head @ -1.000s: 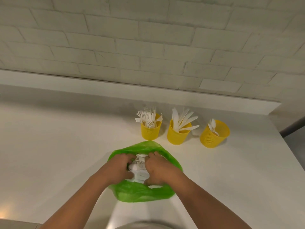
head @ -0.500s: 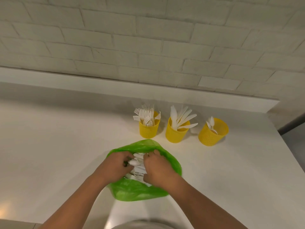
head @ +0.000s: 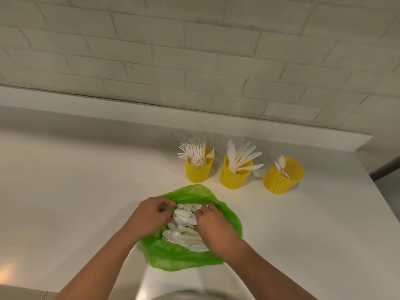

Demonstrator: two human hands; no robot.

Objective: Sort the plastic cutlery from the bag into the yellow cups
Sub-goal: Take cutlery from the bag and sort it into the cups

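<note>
A green plastic bag [head: 179, 255] lies open on the white counter, with a heap of white plastic cutlery [head: 184, 232] inside. My left hand [head: 151, 215] pinches the bag's edge at the left of the opening. My right hand [head: 213, 224] has its fingers curled into the cutlery pile; which piece it holds is hidden. Behind the bag stand three yellow cups: the left cup [head: 198, 172] holds forks, the middle cup [head: 234, 176] holds knives, the right cup [head: 283, 180] holds a few spoons.
The white counter [head: 75, 202] ends at a raised ledge [head: 108, 105] under a white brick wall. The counter's right edge [head: 383, 195] drops off past the right cup. A round pale rim [head: 186, 296] shows at the bottom.
Both hands have shifted slightly apart, showing more cutlery between them. The bag's opening is spread wider.
</note>
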